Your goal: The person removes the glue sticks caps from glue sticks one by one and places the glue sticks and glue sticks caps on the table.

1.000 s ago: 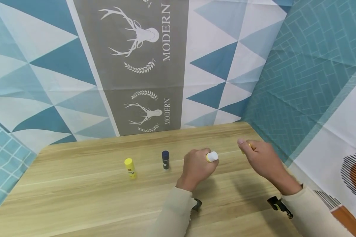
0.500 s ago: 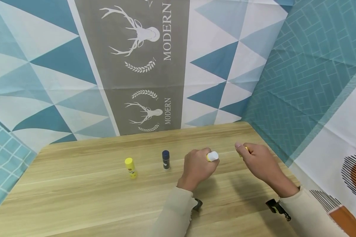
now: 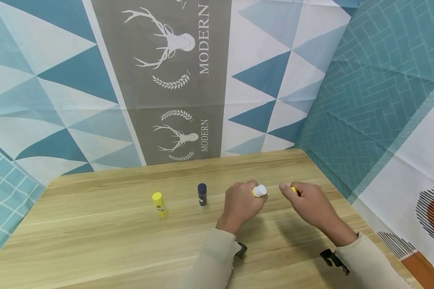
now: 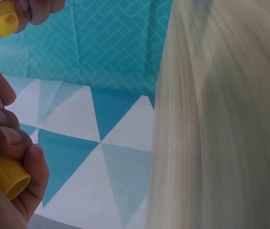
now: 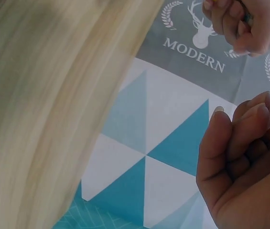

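Note:
My left hand (image 3: 241,204) grips a yellow glue stick (image 4: 9,174), fingers curled round its barrel. Its bare white end (image 3: 260,190) sticks out toward the right. Just across a small gap, my right hand (image 3: 312,204) holds a yellow glue stick cap (image 3: 293,190), mostly hidden by the fingers; the left wrist view shows the cap's (image 4: 5,21) round end. Both hands are above the wooden table (image 3: 105,241). Left of them stand a dark blue glue stick (image 3: 202,195) and a yellow glue stick (image 3: 159,205), both upright and capped.
Patterned cloth (image 3: 260,80) hangs behind the table's back edge. Teal cloth (image 3: 365,100) and white cloth (image 3: 419,160) run along the right side. A black strap buckle (image 3: 334,261) hangs at my right wrist.
My right hand has moved left with the cap, closer to the glue stick's white end. My left hand has stayed almost in place, and the two standing glue sticks have not moved.

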Demonstrator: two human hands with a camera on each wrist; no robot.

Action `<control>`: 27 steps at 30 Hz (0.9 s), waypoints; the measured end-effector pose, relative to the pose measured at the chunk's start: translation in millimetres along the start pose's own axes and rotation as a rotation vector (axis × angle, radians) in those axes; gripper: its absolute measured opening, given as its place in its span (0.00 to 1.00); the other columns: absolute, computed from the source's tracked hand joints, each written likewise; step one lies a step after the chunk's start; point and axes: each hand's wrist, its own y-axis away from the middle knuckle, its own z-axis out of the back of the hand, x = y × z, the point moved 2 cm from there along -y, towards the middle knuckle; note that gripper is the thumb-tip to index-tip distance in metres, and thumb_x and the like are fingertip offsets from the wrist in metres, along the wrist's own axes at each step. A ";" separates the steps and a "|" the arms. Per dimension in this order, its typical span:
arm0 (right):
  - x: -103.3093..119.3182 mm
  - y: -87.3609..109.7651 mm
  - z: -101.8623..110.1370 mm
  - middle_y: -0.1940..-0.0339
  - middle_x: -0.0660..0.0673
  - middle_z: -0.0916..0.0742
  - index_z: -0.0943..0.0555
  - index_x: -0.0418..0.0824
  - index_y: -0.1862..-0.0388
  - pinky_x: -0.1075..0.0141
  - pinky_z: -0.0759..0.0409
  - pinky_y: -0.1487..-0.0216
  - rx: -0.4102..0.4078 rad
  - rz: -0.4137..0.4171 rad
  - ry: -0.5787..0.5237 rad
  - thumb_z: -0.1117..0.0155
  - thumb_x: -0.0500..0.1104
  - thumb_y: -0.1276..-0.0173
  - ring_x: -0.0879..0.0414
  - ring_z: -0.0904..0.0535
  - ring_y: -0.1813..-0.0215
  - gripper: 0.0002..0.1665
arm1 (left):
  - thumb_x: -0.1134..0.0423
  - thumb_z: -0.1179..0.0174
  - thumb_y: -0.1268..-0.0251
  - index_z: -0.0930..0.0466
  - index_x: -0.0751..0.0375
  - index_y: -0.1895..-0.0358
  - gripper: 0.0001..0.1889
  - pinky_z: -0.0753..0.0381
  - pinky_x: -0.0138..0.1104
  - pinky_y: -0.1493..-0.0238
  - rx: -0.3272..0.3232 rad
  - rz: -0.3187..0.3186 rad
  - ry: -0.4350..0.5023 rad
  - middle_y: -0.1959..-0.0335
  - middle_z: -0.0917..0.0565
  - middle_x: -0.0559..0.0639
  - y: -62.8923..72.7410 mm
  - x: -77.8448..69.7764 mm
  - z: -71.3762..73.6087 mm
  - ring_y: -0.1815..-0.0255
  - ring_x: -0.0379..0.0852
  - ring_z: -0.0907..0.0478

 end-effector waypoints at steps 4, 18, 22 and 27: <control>-2.7 1.8 -4.9 0.88 0.52 0.34 0.37 0.45 0.85 0.65 0.41 0.82 0.002 -0.014 -0.005 0.47 0.62 0.24 0.58 0.42 0.85 0.33 | 0.60 0.32 0.50 0.36 0.49 0.86 0.19 0.49 0.26 0.87 0.005 -0.001 -0.003 0.89 0.43 0.37 0.6 -0.3 -0.5 0.87 0.32 0.50; -8.8 4.5 -15.5 0.87 0.52 0.35 0.35 0.44 0.82 0.65 0.40 0.80 0.040 -0.025 0.072 0.44 0.62 0.26 0.59 0.42 0.83 0.31 | 0.60 0.33 0.48 0.36 0.49 0.85 0.19 0.50 0.26 0.86 0.048 -0.024 0.020 0.89 0.44 0.36 0.9 0.9 -0.8 0.88 0.31 0.51; -12.4 7.5 -22.1 0.87 0.53 0.35 0.35 0.45 0.83 0.65 0.40 0.80 0.083 -0.024 0.122 0.42 0.61 0.27 0.60 0.42 0.83 0.30 | 0.60 0.34 0.47 0.36 0.49 0.85 0.19 0.50 0.26 0.86 0.057 -0.019 0.026 0.89 0.44 0.36 1.6 1.2 0.4 0.88 0.31 0.50; -15.3 10.0 -26.9 0.87 0.54 0.36 0.36 0.46 0.84 0.66 0.41 0.80 0.111 -0.016 0.160 0.43 0.63 0.27 0.61 0.42 0.83 0.32 | 0.59 0.33 0.47 0.36 0.48 0.85 0.19 0.49 0.26 0.86 0.060 -0.013 0.030 0.89 0.43 0.36 2.3 1.4 0.0 0.87 0.31 0.50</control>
